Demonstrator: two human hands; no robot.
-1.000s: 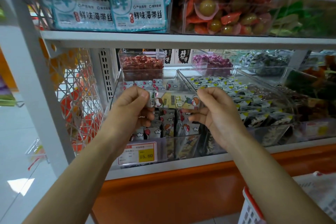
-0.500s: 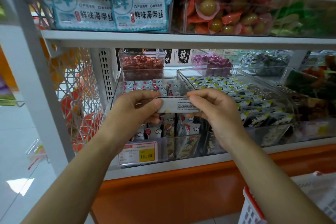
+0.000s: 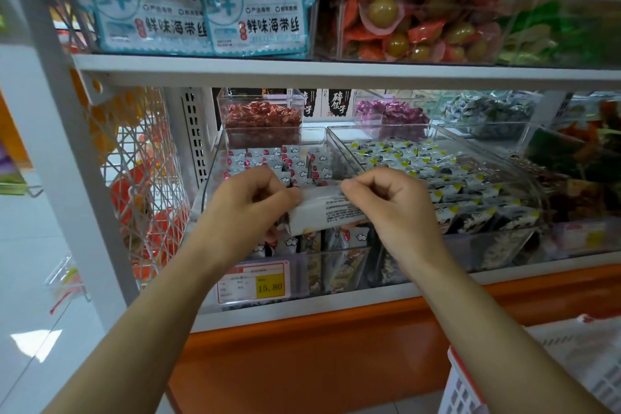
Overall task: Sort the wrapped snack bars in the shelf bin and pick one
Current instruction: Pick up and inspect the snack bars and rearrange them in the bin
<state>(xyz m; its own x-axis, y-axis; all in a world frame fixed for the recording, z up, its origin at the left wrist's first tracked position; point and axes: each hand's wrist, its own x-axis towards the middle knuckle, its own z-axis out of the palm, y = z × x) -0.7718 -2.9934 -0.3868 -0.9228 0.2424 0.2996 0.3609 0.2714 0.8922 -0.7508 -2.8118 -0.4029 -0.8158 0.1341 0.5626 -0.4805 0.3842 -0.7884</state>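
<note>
Snack bar (image 3: 322, 210) is up out of the shelf bin (image 3: 210, 178), held crosswise just above the upright bars (image 3: 268, 158) packed in it. My left hand (image 3: 248, 205) pinches its left end, fingers curled over the top edge; my right hand (image 3: 386, 202) pinches the right end between thumb and forefinger.

I judge this the checking part of the pick: the printed back faces me. To do it well I would grip only the sealed ends, lightly, and hold the wrapper flat so the small print reads. If it is the one I want, one hand should release first so the other lifts it clear of the bin wall without dragging the upright bars behind it.

The wrapper looks white and slightly glossy, with a block of fine black text toward the right and cartoon artwork peeking along its lower edge. It looks thin and crinkly, likely to slip under a loose pinch. Further right, the neighbouring bin (image 3: 342, 148) holds yellow-marked packets.
</note>
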